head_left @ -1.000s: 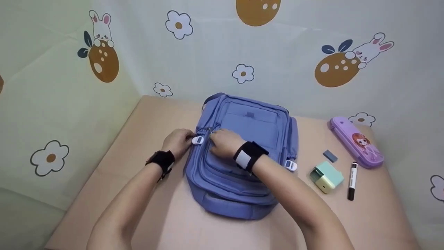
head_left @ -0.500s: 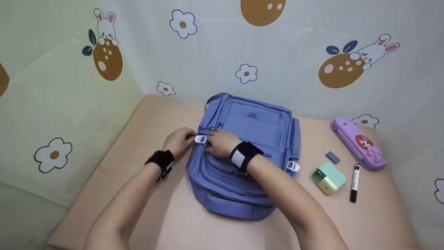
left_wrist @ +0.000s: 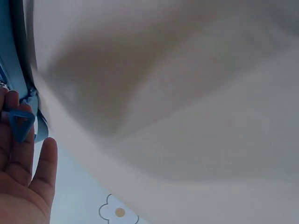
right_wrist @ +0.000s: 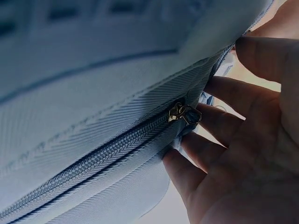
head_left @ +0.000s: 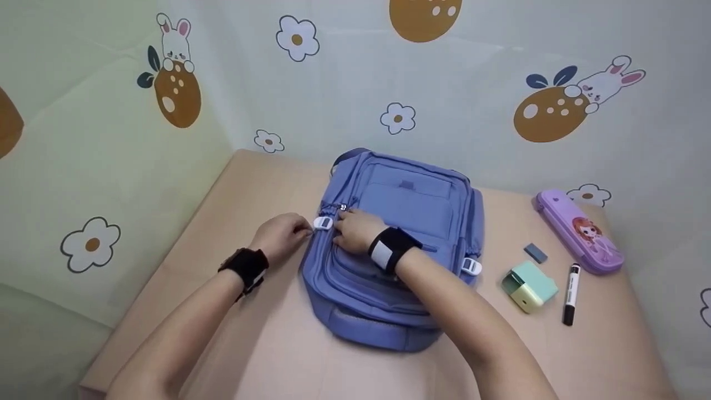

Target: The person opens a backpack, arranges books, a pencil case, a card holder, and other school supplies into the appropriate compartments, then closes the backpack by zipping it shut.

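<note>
A blue-purple backpack [head_left: 411, 205] lies on the table, front side up. At its left side, by a white strap buckle [head_left: 323, 223], my left hand [head_left: 278, 238] pinches a blue triangular zipper pull [left_wrist: 21, 125]; its fingertips are partly cut off in the left wrist view. My right hand [head_left: 360, 230] grips the left edge of the backpack's front, just right of that buckle. In the right wrist view a zipper with a brass-coloured slider [right_wrist: 176, 112] runs along the fabric, close to the right fingers [right_wrist: 215, 122].
Right of the backpack are a grey eraser [head_left: 535, 253], a mint and yellow pencil sharpener [head_left: 530, 286], a black-and-white marker [head_left: 571, 294] and a purple pencil case [head_left: 580, 230]. Patterned curtains [head_left: 355, 83] rise behind the table [head_left: 266, 355].
My left hand has drawn slightly down and left along the backpack's side. The right hand has shifted left to the edge beside the buckle. The camera view has drifted slightly.
</note>
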Available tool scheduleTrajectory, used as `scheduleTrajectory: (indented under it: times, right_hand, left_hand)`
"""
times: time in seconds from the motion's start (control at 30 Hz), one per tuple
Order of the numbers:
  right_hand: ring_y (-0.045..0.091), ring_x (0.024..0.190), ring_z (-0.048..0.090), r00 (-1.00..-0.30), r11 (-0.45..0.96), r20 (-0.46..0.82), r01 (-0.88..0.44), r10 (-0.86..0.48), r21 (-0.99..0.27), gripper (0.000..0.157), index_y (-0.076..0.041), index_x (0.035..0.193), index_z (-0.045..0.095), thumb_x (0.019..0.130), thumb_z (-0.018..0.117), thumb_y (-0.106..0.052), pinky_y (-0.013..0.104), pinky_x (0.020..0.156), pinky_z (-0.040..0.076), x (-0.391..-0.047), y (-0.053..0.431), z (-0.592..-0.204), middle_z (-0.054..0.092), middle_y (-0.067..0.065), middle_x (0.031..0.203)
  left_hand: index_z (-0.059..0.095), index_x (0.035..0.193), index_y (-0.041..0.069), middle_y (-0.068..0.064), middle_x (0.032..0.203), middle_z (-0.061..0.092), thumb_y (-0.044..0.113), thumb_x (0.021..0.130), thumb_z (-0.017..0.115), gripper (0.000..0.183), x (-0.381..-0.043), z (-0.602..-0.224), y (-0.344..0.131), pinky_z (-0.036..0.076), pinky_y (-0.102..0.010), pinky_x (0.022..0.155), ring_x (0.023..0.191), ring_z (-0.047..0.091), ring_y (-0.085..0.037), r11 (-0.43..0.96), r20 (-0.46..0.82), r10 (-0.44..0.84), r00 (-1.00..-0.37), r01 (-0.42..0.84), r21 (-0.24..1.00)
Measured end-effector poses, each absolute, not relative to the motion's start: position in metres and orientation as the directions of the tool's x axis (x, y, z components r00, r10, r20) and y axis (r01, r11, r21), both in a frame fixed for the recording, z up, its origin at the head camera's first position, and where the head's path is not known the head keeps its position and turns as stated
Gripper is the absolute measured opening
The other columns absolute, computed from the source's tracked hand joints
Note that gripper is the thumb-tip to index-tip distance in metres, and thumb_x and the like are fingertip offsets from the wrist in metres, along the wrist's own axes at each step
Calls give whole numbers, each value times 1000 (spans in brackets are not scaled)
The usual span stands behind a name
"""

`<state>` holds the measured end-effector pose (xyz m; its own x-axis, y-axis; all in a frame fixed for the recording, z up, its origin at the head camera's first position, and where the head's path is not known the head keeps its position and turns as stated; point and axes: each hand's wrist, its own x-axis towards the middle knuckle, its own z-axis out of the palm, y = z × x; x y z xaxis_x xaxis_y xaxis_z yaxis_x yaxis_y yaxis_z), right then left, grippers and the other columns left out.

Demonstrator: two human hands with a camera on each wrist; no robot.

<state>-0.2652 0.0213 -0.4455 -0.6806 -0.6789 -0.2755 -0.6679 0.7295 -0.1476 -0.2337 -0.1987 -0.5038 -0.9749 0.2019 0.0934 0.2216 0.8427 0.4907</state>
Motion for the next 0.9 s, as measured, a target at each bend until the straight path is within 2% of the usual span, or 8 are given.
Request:
scheduleTrajectory:
  times: [0.3, 0.6, 0.9]
  right_hand:
    - [37, 145, 38, -684, 729, -267, -671, -678, -132, 47, -8, 144, 58, 104, 56, -33, 49, 116, 34, -264, 21, -445, 46, 15, 155]
    - [38, 146, 36, -654, 698, -256, -698, -712, -157, 49, -6, 145, 57, 104, 57, -34, 48, 118, 31, -262, 24, -443, 44, 18, 156]
    - [35, 144, 39, -580, 603, -199, -793, -790, -86, 57, -3, 141, 59, 101, 61, -43, 46, 117, 33, -220, 49, -430, 46, 16, 155]
  left_hand:
    - [79, 98, 13, 1, 93, 72, 14, 93, 73, 7, -211, -495, -206, 55, -42, 82, 88, 68, -21, 842, 57, 304, -951, 296, 451]
    - [77, 96, 14, 1, 91, 71, 16, 94, 73, 6, -208, -499, -206, 55, -41, 82, 86, 67, -20, 839, 58, 278, -959, 272, 472]
    - [78, 98, 14, 0, 95, 71, 17, 95, 71, 8, -201, -499, -205, 53, -42, 84, 89, 67, -20, 827, 68, 235, -970, 236, 511]
